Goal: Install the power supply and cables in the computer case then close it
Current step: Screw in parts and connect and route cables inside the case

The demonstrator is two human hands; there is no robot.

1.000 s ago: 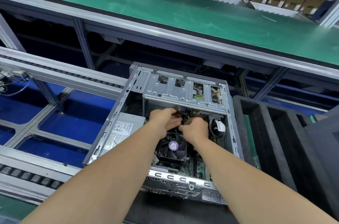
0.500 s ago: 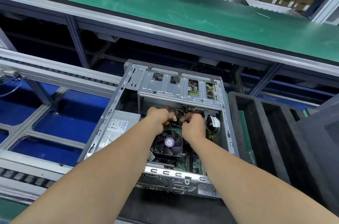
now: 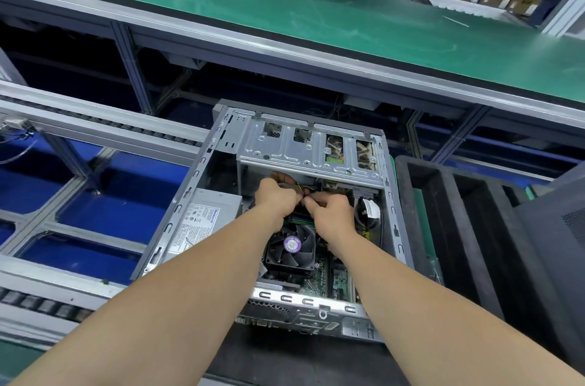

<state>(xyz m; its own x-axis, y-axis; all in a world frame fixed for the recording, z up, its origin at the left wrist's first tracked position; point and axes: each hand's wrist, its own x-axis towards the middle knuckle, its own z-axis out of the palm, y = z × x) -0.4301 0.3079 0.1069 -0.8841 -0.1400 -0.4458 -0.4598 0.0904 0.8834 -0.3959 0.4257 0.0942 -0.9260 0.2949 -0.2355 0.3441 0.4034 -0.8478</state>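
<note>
Two hands work inside the open case (image 3: 177,211), just under the drive cage (image 3: 304,153). Left hand (image 3: 274,199) grip is curled round the cables (image 3: 306,188), likely holding slack up. Right hand (image 3: 333,212) grip pinches the same cables near their end, probably to steer a plug home. PSU (image 3: 205,218) sits against the case's left wall, beside the fan (image 3: 292,246). Lid not on yet.
</note>
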